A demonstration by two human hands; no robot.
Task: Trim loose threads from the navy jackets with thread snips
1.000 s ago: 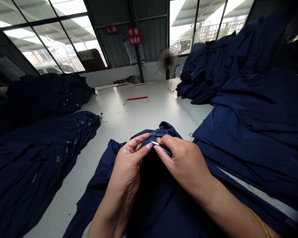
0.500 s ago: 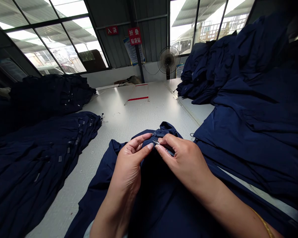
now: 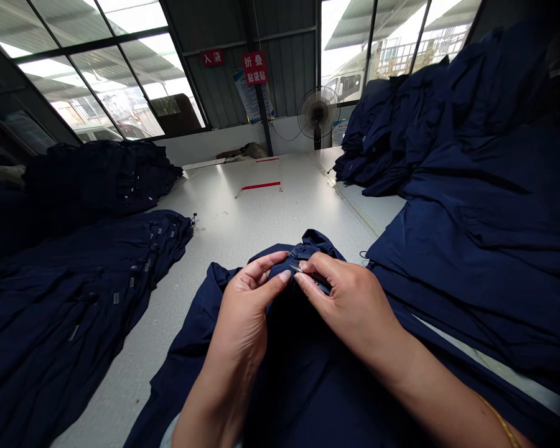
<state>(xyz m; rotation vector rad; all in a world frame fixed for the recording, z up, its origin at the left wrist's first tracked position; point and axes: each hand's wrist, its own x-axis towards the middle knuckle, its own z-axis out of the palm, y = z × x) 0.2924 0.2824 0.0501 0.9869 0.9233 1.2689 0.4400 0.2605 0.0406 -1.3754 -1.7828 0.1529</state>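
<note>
A navy blue garment [image 3: 308, 386] lies before me on the white table, its far part gathered up between my hands. My left hand [image 3: 252, 292] pinches a fold of its cloth between thumb and fingers. In my right hand [image 3: 350, 292] is a pair of small thread snips [image 3: 323, 286], mostly covered by the palm and fingers. The pointed metal tips of the snips show at the fold, close beside my left thumb. Whether the blades touch a thread is too small to tell.
Navy garments with small pale tags [image 3: 93, 292] lie along the left, with another heap [image 3: 107, 174] behind them. A tall navy pile [image 3: 485, 205] rises on the right. Red tape [image 3: 261, 185] marks the white table [image 3: 210, 218]. A fan [image 3: 318, 115] stands at the far end.
Both hands stay at the same fold with nearly the same grip. The whole view has shifted very slightly; nothing was picked up or let go.
</note>
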